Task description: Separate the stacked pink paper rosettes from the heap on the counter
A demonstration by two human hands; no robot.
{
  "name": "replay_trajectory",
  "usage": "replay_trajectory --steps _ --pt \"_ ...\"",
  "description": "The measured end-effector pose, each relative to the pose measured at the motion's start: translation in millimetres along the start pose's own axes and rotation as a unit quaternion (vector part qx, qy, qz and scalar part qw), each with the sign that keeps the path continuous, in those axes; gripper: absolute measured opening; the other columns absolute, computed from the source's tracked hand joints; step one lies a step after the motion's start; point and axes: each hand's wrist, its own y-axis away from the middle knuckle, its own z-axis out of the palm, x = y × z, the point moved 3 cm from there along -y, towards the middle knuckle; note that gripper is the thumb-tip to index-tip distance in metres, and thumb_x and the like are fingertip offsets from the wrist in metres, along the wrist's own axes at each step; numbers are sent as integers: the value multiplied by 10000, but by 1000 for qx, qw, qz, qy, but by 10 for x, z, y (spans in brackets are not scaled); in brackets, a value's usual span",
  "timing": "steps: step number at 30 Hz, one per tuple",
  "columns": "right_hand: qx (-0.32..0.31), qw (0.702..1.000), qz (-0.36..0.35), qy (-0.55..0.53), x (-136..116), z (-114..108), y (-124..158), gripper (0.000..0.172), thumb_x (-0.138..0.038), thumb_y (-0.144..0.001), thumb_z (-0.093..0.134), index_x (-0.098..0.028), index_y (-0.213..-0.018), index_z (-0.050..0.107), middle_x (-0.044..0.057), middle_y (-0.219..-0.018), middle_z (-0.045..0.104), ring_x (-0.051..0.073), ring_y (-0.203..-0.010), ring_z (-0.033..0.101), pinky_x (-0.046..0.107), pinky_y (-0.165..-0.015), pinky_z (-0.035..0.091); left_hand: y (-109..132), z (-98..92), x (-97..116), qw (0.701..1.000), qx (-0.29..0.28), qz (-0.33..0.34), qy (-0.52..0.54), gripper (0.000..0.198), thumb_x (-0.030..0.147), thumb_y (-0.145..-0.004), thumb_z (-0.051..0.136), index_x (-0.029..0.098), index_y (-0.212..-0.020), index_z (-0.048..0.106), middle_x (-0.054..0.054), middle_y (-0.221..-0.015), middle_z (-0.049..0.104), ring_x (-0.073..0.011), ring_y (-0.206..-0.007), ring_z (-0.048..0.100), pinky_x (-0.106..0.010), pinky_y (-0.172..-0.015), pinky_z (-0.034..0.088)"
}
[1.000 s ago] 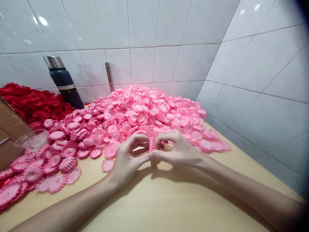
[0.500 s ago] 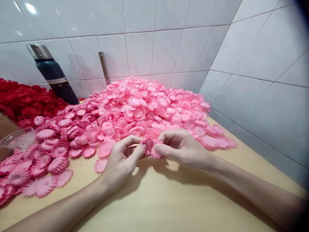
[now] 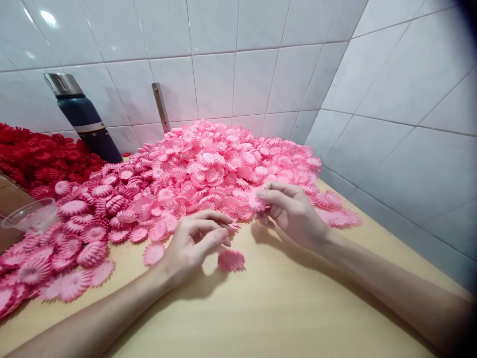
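Observation:
Pinched in my right hand (image 3: 294, 211) is a light pink scalloped flower-petal disc (image 3: 257, 200), raised near the front of the light pink heap. My left hand (image 3: 197, 241) holds nothing I can see; its fingers are loosely curved and apart, low over the table. Just beyond its fingertips, part of another pink petal disc (image 3: 234, 226) shows. Below those fingertips, a darker pink petal disc (image 3: 231, 260) lies by itself on the wood-coloured table (image 3: 261, 308).
A large heap of light pink petal discs (image 3: 223, 164) fills the back. Darker pink discs (image 3: 91, 231) spread left, with red ones (image 3: 40, 159) behind. A dark blue bottle (image 3: 85, 119), a clear plastic cup (image 3: 30, 216) and a cardboard box (image 3: 13, 199) stand left. Tiled walls (image 3: 253, 74) enclose back and right.
The hands have moved apart. The darker pink disc has come out of them and lies on the table. My right hand has moved up and right and now holds a light pink disc.

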Motion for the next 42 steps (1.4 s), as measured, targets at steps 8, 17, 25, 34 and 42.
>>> replay_trajectory --steps 8,17,25,34,42 --pt "-118 986 15 118 127 215 134 239 -365 -805 691 -156 -707 629 -4 -609 611 78 -483 503 206 -449 386 -6 43 -96 993 47 -12 112 251 231 -713 773 158 -921 653 -51 -920 687 -220 -909 682 -349 -809 586" --pt "-162 982 -3 94 129 295 168 272 -390 -865 609 -158 -723 613 -15 -581 538 92 -523 503 224 -500 420 5 18 -124 994 37 -25 103 221 210 -712 772 149 -895 666 -49 -905 693 -216 -898 687 -325 -786 591" --pt "-153 983 -20 96 202 265 175 119 -289 -855 641 -180 -809 657 -19 -630 571 86 -544 513 220 -511 427 -28 -15 -167 991 49 -32 124 143 154 -697 775 159 -804 681 -13 -891 672 -156 -821 670 -268 -778 574" --pt "-151 984 19 95 237 248 190 170 -337 -866 628 -169 -840 623 -7 -683 586 93 -574 519 230 -535 426 -29 5 -163 985 28 -68 153 122 255 -759 729 152 -808 687 -34 -853 673 -180 -787 674 -318 -738 588" --pt "-148 982 19 112 228 246 181 180 -332 -911 570 -166 -842 571 -1 -712 585 86 -579 532 232 -557 449 -32 15 -155 984 30 -74 158 151 285 -787 703 142 -827 675 -36 -865 656 -178 -823 664 -328 -799 572"
